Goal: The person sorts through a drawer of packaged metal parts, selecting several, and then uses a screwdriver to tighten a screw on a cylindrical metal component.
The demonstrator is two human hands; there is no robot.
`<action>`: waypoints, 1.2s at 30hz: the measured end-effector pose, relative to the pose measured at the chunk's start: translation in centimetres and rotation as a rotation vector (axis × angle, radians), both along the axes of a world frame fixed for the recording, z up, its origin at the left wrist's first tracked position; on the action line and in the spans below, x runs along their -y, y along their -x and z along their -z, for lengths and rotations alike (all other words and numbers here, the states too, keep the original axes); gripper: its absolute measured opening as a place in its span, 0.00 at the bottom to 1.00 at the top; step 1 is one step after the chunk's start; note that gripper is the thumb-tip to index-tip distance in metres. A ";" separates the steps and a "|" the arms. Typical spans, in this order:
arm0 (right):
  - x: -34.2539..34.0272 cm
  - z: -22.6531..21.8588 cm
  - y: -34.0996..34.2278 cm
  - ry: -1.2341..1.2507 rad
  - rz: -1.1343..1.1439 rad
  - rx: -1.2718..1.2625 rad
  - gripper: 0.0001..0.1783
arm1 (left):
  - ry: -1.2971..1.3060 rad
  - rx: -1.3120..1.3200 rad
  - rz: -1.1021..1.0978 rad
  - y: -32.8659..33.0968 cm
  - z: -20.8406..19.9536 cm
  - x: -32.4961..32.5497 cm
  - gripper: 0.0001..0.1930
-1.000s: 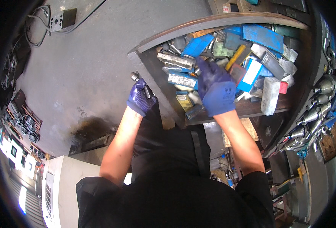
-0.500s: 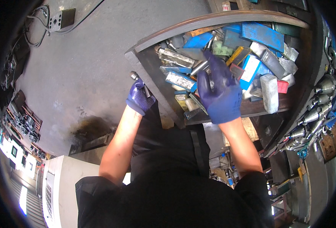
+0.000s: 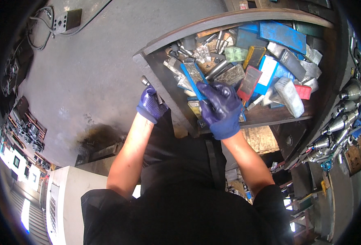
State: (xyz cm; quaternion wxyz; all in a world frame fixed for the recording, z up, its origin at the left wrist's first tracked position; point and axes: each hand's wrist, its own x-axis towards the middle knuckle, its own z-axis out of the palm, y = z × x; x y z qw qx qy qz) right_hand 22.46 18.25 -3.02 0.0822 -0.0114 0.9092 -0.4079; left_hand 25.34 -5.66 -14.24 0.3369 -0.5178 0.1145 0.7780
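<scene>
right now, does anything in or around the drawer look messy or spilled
Yes: the drawer is a jumble, its boxes heaped at clashing angles and loose metal rods lying among them. A dark stain marks the grey floor to the person's left; whether something spilled there, I cannot tell.
</scene>
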 end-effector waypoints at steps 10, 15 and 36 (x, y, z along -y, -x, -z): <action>-1.1 -0.2 -2.7 -0.009 -0.097 -0.075 0.25 | -0.060 -0.028 -0.008 0.3 -0.6 -0.1 0.18; 0.2 -1.7 -2.4 0.428 0.589 0.097 0.21 | -0.036 0.007 -0.008 -0.6 0.7 0.5 0.19; -1.1 -4.6 0.1 -0.105 0.166 0.269 0.26 | -0.001 -0.074 0.075 0.0 0.3 0.4 0.19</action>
